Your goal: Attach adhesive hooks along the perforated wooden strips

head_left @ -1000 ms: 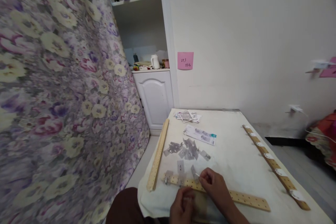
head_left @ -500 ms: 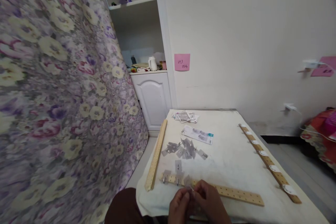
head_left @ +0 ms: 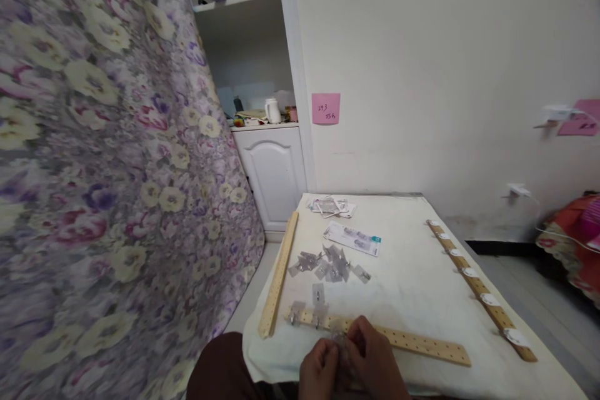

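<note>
At the table's front, my left hand has its fingers curled in a pinch, and my right hand is closed just beside it. Between their fingertips is a small clear adhesive hook, partly covered by the fingers. It is over the near edge of a pale wooden strip with holes. Two more clear hooks sit at the strip's left end. Just beyond them lies a single clear hook, and farther back a loose pile of such hooks.
Another holed wooden strip lies along the left side. On the right, a darker strip carries several round white hooks. A hook package and some wrappers lie toward the back. The wall stands behind the table, a flowered curtain on the left.
My hands have shifted slightly, the left one's fingertips drawing a little away from the right. The clear hook between them shows more. The things on the table stay in place.
</note>
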Motion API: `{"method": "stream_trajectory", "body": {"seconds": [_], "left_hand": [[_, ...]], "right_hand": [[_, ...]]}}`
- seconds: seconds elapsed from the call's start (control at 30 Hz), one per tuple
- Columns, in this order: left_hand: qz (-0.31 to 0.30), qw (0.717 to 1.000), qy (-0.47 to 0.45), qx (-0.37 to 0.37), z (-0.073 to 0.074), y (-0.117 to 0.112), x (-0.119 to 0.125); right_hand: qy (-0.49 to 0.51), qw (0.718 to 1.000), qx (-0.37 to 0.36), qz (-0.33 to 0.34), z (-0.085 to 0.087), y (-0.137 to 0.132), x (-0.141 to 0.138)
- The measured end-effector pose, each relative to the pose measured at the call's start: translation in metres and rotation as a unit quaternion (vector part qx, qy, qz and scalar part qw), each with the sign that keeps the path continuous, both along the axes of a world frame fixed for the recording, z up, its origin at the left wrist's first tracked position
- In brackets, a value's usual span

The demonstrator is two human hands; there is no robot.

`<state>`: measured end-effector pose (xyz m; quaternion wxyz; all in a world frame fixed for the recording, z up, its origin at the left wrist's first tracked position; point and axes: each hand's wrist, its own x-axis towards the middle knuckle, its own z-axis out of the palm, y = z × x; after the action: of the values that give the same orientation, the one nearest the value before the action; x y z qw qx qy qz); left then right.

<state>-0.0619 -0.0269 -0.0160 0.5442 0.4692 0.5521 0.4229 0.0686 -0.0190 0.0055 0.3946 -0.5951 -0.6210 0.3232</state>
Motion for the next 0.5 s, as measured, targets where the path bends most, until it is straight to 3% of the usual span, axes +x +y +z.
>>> {"method": "stream_trajectory", "body": {"seconds": [0.13, 0.33, 0.5], "left_hand": [[-0.015, 0.998, 0.065, 0.020, 0.006, -0.002, 0.000], [-0.051, 0.982, 0.171, 0.061, -0.006, -0.002, -0.003], [-0.086, 0.966, 0.231, 0.074, -0.009, 0.000, -0.005]], "right_hand": [[0.010, 1.000, 0.004, 0.013, -0.002, 0.002, 0.004], [0.013, 0.999, 0.035, 0.022, -0.010, 0.007, 0.014], [0.022, 0.998, 0.015, 0.048, -0.012, 0.011, 0.024]]}}
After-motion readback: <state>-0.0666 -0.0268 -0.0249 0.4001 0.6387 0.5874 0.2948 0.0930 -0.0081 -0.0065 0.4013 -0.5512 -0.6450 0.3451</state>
